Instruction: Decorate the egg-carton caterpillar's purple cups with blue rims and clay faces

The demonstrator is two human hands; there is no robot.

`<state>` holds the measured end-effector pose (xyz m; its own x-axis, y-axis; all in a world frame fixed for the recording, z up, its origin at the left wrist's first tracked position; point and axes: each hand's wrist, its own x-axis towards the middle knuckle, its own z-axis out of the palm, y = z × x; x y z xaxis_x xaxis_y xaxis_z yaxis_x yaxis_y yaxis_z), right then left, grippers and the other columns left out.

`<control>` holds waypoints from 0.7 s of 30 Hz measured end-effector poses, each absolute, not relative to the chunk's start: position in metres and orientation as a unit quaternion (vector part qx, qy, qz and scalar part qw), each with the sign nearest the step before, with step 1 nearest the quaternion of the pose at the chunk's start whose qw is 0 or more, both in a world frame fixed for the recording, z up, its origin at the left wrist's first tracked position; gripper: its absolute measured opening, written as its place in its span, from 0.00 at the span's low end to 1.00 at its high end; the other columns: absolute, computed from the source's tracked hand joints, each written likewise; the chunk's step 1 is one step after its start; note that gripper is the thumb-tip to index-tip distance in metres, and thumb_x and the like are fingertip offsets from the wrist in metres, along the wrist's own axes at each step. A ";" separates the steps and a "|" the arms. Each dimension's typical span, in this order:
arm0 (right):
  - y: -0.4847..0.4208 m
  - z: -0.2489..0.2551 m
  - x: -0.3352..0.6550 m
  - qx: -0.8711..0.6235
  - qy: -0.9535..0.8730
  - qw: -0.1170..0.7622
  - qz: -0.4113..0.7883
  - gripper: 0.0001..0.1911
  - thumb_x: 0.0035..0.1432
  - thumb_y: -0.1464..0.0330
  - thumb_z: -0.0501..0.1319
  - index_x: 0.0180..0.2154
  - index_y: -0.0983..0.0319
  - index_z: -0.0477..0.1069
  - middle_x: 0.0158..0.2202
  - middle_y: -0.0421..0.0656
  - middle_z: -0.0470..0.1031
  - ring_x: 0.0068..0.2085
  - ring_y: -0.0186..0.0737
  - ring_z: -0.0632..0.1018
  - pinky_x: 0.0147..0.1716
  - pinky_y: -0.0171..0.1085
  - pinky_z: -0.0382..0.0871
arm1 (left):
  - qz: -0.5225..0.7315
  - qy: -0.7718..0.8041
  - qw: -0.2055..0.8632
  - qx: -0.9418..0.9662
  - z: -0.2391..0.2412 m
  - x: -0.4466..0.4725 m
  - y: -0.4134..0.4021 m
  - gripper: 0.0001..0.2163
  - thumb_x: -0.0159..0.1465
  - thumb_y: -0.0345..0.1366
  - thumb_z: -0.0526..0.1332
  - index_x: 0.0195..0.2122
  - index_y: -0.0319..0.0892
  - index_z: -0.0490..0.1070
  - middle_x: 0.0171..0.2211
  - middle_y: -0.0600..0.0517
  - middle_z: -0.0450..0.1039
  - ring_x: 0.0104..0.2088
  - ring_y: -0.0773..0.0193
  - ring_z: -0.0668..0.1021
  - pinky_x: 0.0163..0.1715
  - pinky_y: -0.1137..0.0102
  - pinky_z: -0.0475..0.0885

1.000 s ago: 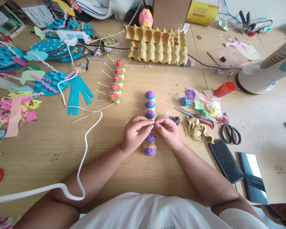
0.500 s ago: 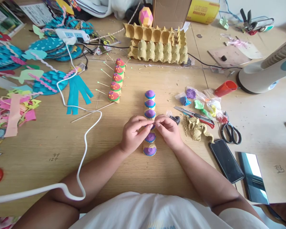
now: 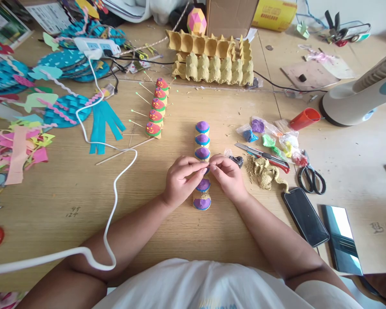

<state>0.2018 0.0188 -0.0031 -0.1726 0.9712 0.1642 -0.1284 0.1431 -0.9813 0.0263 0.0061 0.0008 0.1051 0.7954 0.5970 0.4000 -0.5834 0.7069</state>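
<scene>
Over the purple-and-blue, domed egg-carton strip (image 3: 202, 153), the left hand (image 3: 182, 178) and right hand (image 3: 228, 177) come together, each grip pinched narrow, though whatever sits between is too small to tell.

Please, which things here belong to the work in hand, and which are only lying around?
Probably in the job:
purple-and-blue bumpy strip, partly hidden by left hand and right hand
small bags of coloured material

Probably just lying about:
power strip
pink-and-yellow ball
blue woven piece
</scene>
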 end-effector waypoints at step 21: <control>0.018 0.000 0.202 -0.381 -0.548 0.505 0.547 0.15 0.61 0.53 0.69 0.33 0.57 0.76 0.36 0.42 0.76 0.38 0.39 0.76 0.41 0.41 0.73 | 0.514 0.434 0.204 0.711 0.002 0.026 0.006 0.07 0.70 0.33 0.66 0.47 0.46 0.82 0.41 0.51 0.81 0.40 0.66 0.82 0.44 0.69 0.79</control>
<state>0.2018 0.0184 -0.0003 -0.2007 0.9701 0.1367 -0.1352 0.1108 -0.9846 0.0259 0.0061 0.0022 0.0939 0.8274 0.5538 0.4067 -0.5396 0.7372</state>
